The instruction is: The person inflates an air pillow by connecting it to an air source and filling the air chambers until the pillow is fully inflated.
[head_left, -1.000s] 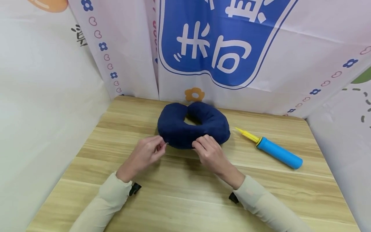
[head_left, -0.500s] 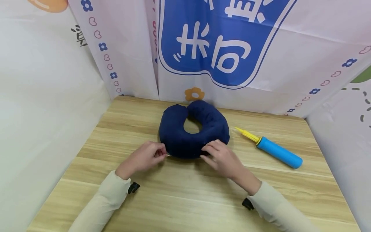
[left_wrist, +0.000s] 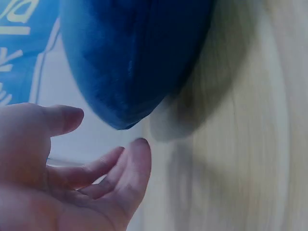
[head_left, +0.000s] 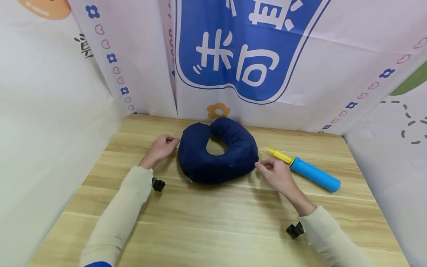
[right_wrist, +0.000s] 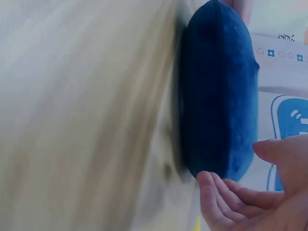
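A navy blue U-shaped neck pillow (head_left: 217,167) lies plump on the wooden table, its two ends toward the back wall. My left hand (head_left: 162,149) is beside the pillow's left side. In the left wrist view the thumb and fingers (left_wrist: 139,159) are apart, just short of the blue fabric (left_wrist: 125,62). At the pillow's right side is my right hand (head_left: 275,174). Its fingertips (right_wrist: 204,180) are at the fabric in the right wrist view, touching or nearly so, with the thumb apart. A tiny light spot, perhaps a zipper pull (head_left: 191,181), shows at the lower left seam.
A hand pump (head_left: 315,174) with a blue barrel and yellow nozzle lies right of the pillow, close to my right hand. Printed cloth (head_left: 150,66) hangs behind the table (head_left: 207,230), and pale walls (head_left: 50,111) stand at its sides.
Both hands have left the pillow's front edge. The left went up along the left side, the right moved out to the right side. The pillow tipped flatter earlier; the head view shifted slightly.
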